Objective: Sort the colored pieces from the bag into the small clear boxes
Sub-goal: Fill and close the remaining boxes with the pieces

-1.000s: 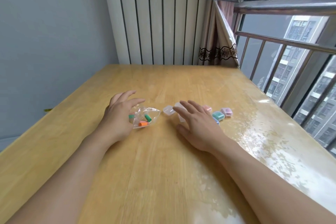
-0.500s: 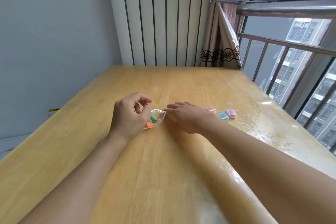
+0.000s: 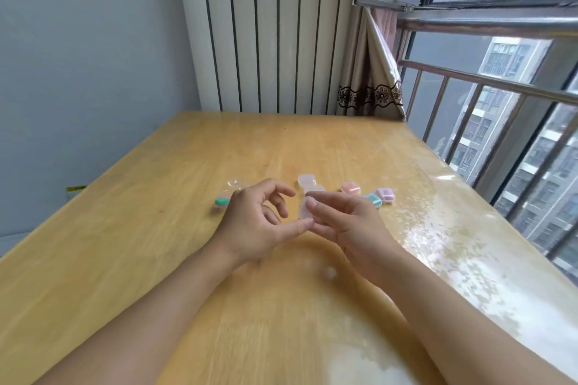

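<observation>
Head view. Wooden table [image 3: 156, 228] taken as the landmark; both bare forearms reached in from its near edge and met over its middle.

Right hand [image 3: 347, 222] pinched a small clear box [image 3: 305, 209] between thumb and fingers, lifted just off the table top. Left hand [image 3: 259, 225] was close beside it, fingers loosely curled, thumb stretched toward the box; whether the thumb actually touched it I could not tell, and the hand grasped nothing plainly.

The bag [image 3: 230, 194] lay flat on the table, just beyond and left of the left hand, clear plastic with a green piece [image 3: 222, 201] visible inside. Other contents blurred.

Beyond the hands, mid-table: one more clear box [image 3: 306, 181], seemingly empty. To its right, toward the window side of the table, a close cluster: pink box [image 3: 351, 188], teal box [image 3: 372, 199], lilac box [image 3: 386, 194].
</observation>
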A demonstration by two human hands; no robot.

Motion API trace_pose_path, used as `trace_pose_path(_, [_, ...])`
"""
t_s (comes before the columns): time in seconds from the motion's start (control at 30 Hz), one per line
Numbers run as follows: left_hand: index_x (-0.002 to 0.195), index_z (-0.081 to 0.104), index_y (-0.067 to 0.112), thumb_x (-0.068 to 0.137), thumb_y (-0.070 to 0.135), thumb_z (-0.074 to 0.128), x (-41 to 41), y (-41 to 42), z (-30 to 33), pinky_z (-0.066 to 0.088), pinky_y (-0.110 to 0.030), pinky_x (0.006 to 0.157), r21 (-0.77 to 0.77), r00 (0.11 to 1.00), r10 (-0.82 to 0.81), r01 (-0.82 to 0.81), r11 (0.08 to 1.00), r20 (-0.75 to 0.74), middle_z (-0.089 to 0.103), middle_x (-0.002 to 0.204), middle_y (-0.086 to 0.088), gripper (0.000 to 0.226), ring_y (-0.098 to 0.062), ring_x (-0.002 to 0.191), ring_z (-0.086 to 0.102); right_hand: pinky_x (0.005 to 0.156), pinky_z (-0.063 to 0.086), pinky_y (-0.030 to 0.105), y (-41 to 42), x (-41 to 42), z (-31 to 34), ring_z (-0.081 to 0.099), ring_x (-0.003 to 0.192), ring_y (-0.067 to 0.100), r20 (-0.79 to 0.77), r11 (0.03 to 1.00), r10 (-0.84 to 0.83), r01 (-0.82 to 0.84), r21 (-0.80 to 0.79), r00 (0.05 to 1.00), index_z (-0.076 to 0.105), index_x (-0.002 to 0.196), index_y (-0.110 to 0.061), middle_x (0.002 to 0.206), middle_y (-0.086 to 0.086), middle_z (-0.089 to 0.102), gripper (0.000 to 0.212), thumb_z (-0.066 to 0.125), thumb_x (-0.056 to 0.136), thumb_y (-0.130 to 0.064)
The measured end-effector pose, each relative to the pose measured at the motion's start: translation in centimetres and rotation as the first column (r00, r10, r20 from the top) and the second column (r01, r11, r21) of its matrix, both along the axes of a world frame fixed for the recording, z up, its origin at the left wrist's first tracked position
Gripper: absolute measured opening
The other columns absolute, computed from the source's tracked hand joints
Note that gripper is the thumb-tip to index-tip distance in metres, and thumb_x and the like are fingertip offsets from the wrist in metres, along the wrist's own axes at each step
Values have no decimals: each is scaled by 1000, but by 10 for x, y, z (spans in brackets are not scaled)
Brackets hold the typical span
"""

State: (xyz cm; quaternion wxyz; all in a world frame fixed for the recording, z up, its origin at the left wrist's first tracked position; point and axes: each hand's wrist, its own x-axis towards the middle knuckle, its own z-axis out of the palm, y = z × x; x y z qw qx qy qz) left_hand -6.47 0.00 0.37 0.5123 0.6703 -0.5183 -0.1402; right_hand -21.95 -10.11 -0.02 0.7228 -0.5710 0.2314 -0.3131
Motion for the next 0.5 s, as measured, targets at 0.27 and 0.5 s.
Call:
trace_pose_path(0.27, [99, 76, 8, 79, 12, 84, 4, -4, 0, 58, -30, 56, 111, 960, -26, 59, 992, -278, 77, 75, -14, 22, -28, 70, 75, 86, 61, 30, -16, 9, 0, 75, 102, 29, -63, 992, 127, -128, -15, 990, 71, 116, 2, 109, 18, 76, 49, 83, 75, -22])
trace_pose_path(0.5, [95, 78, 5, 83, 9, 79, 4, -4, -5, 62, -30, 67, 213, 931, -61, 146, 966, -361, 77, 80, -19, 12, -22, 73, 75, 87, 62, 32, -19, 8, -6, 77, 95, 26, -241, 950, 96, -161, -269, 966, 76, 102, 3, 92, 21, 77, 16, 75, 90, -9])
